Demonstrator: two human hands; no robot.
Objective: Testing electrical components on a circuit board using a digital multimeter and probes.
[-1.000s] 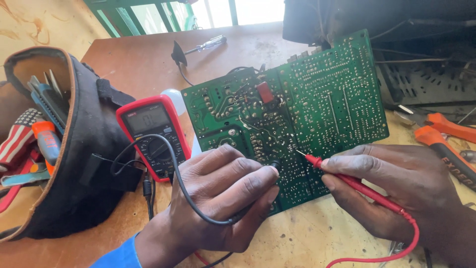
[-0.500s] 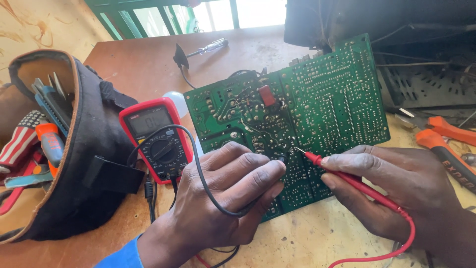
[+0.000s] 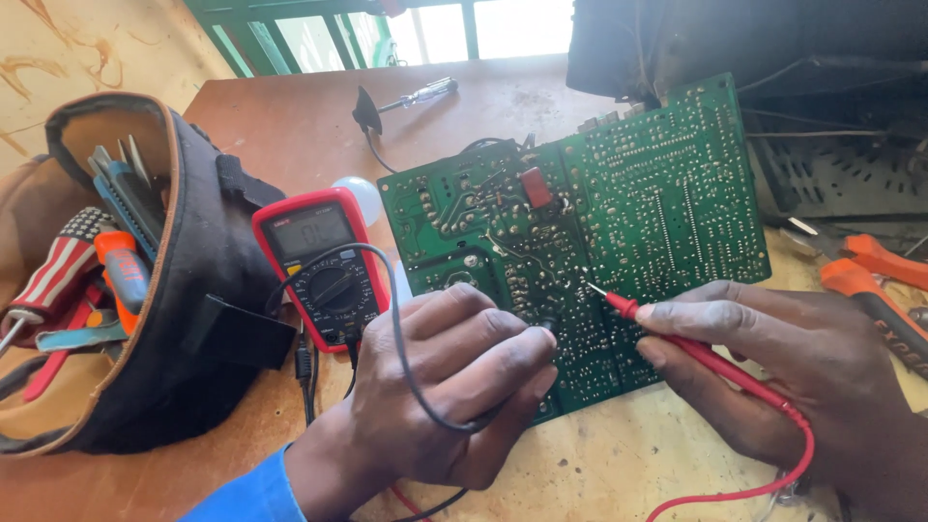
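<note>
- The red probe [image 3: 677, 333] is pinched by the right hand [image 3: 783, 387], tip on the green circuit board [image 3: 599, 222].
- The black probe [image 3: 546, 324] is pinched by the left hand [image 3: 435, 396], also on the board.
- The red multimeter [image 3: 324, 266] lies just left of the board.

The scene is lit by daylight admitted through the window [image 3: 464, 29] at the top edge, where the panes are blown out to near white. The far part of the wooden table [image 3: 290, 126] is brightly washed, while the dark casing [image 3: 773, 48] at the upper right is left in deep shadow with little detail. Soft shadows are cast toward the viewer under the left hand [image 3: 440, 387] and the right hand [image 3: 793, 372]. The green circuit board [image 3: 667, 213] is rendered sharply. Slight softness is seen at the frame corners, and no strong glare is noted.
</note>
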